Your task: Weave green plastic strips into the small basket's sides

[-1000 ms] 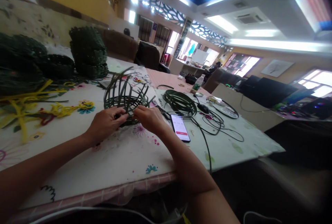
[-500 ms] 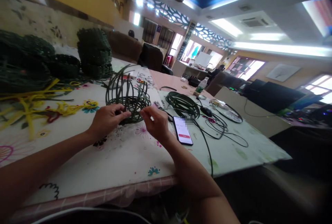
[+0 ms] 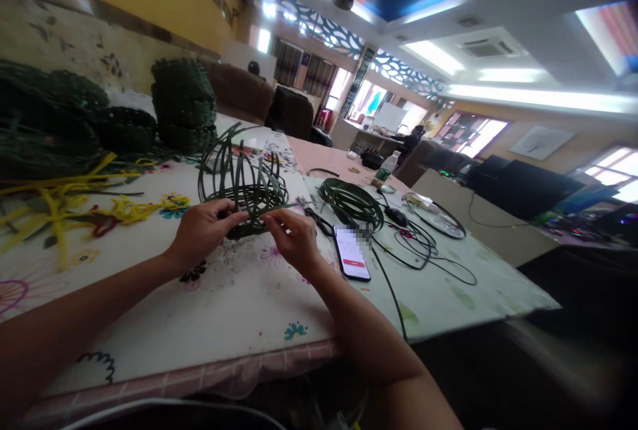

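A partly woven basket of dark green strips (image 3: 242,181) rests on the flowered tablecloth, its loose strips curving upward. At its near left side, my left hand (image 3: 207,227) pinches the basket's edge between thumb and fingers. My right hand (image 3: 292,234) is closed at the near right side, its fingertips on a thin green strip that runs off to the right. The two hands are a small gap apart. Right of them lies a coil of green strip (image 3: 351,204), with a lit phone (image 3: 353,254) just in front of it.
Finished-looking green baskets (image 3: 183,104) stand at the back left, beside yellow strips (image 3: 54,211). A bottle (image 3: 386,169), a computer mouse (image 3: 396,215) and looped cables (image 3: 419,244) lie to the right. A person (image 3: 413,141) sits far off in the background.
My right hand has moved slightly left, closer to my left hand. A thin strip now shows stretching rightward from it. The basket has tilted a little to the left.
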`<state>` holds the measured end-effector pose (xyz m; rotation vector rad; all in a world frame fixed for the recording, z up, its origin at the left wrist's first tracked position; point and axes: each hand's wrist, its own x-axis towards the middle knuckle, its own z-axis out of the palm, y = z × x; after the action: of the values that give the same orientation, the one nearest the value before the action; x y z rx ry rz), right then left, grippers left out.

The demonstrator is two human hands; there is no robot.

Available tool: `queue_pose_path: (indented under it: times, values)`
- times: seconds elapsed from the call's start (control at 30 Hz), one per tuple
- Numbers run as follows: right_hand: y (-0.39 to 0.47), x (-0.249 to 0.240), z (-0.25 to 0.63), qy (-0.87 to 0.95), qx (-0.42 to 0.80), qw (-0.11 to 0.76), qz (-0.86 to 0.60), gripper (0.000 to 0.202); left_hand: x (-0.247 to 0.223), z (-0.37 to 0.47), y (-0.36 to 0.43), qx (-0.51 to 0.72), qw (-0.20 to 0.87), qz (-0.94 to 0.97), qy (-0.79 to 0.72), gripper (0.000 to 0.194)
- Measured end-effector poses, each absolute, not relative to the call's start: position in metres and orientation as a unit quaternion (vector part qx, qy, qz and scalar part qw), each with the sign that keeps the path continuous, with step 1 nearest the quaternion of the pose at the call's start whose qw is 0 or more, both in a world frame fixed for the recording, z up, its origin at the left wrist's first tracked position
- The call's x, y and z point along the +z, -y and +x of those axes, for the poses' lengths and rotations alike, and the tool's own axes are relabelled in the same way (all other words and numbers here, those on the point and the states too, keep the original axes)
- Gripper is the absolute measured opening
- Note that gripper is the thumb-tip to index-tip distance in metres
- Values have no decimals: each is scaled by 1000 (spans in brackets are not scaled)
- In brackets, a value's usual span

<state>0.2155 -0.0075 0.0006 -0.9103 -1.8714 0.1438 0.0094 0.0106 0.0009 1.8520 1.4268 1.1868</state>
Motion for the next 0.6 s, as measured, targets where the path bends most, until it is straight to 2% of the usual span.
queue_pose_path:
  times: [0.07, 0.13, 0.27, 0.43, 0.6]
  values:
    - [5, -1, 214, 731, 99, 530, -419, 25, 0, 10, -11, 437, 254, 683, -528, 38]
    - [0, -3, 214, 659, 188, 568, -456, 28, -3, 10, -11, 438, 251, 682, -530, 37]
    - [-11, -5, 217, 522, 374, 628, -440, 31, -5, 12, -10, 441, 251, 683, -526, 37]
    - [-4, 2, 215, 569, 351, 667, -329, 20, -5, 12, -9, 433, 259, 684, -527, 37]
    - [0, 2, 210, 565, 438, 653, -249, 30, -3, 11, -9, 440, 261, 677, -530, 41]
